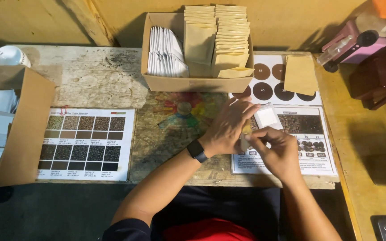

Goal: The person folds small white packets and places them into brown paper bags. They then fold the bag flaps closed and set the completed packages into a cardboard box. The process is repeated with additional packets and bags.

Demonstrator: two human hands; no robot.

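My left hand (228,127) and my right hand (277,151) meet over a printed chart (314,154) at the table's right front. Between them they hold a small white pouch (266,117), which sticks up past my fingers. My left hand covers its lower left part and wears a black wristband (197,150). My right hand pinches its lower edge. A cardboard box (195,82) just beyond holds white pouches (165,53) on the left and brown paper pouches (224,38) on the right.
A second colour chart (86,143) lies at the left front. An open cardboard box (23,134) with white packets stands at the far left. A loose brown pouch (301,74) lies on a sheet with dark circles (264,78). A pink device (356,42) sits at the back right.
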